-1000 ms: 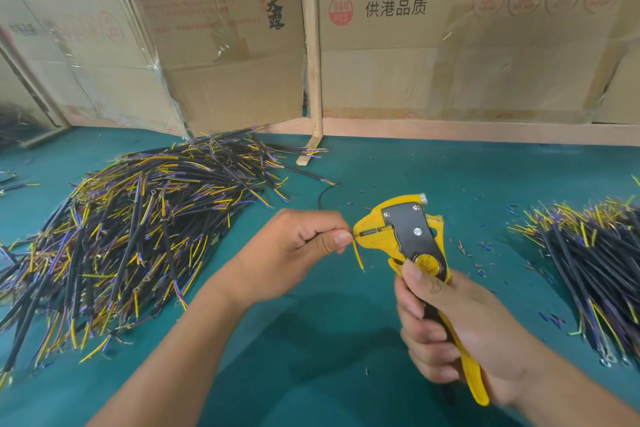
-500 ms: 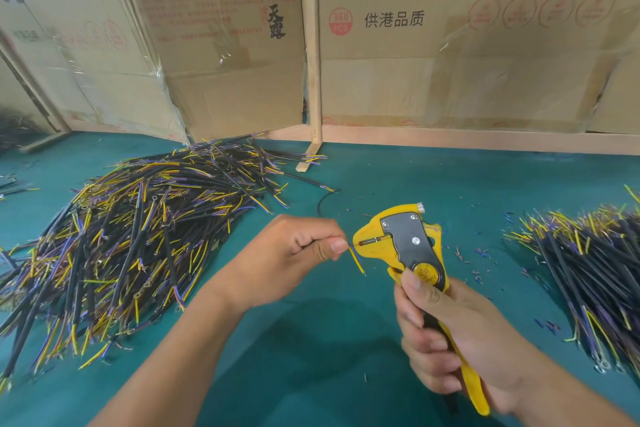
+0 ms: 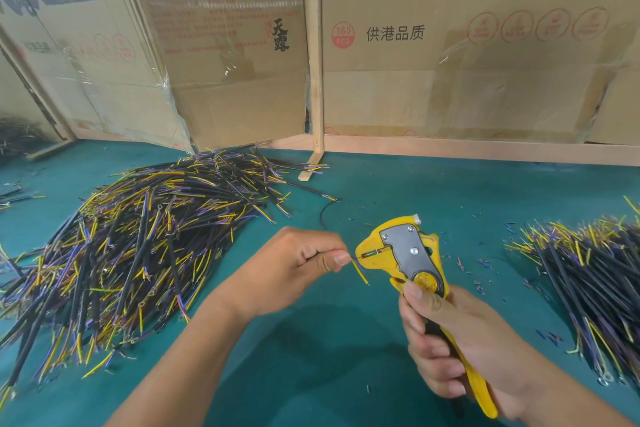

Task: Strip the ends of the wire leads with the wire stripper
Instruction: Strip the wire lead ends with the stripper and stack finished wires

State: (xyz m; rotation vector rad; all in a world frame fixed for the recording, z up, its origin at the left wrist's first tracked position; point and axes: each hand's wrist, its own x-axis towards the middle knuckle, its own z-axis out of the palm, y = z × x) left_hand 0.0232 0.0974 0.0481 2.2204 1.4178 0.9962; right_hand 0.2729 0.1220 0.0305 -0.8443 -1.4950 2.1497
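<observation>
My right hand (image 3: 460,347) grips the handles of a yellow wire stripper (image 3: 405,256) with a grey metal plate, its jaws pointing left. My left hand (image 3: 298,263) pinches a wire lead (image 3: 360,270) between thumb and forefinger, just left of the jaws. One thin end of the lead reaches into the jaws, and a yellow end hangs down below. The black cable of this lead loops behind my left hand on the green table (image 3: 346,357).
A big heap of black, yellow and purple wire leads (image 3: 131,253) lies to the left. A second heap (image 3: 595,274) lies at the right edge. Small insulation scraps (image 3: 485,274) dot the table beside the stripper. Cardboard boxes (image 3: 485,45) and a wooden post (image 3: 313,62) stand behind.
The camera has tilted slightly, so everything sits lower in the frame. Both hands keep their grips, and the lead end stays at the stripper's jaws.
</observation>
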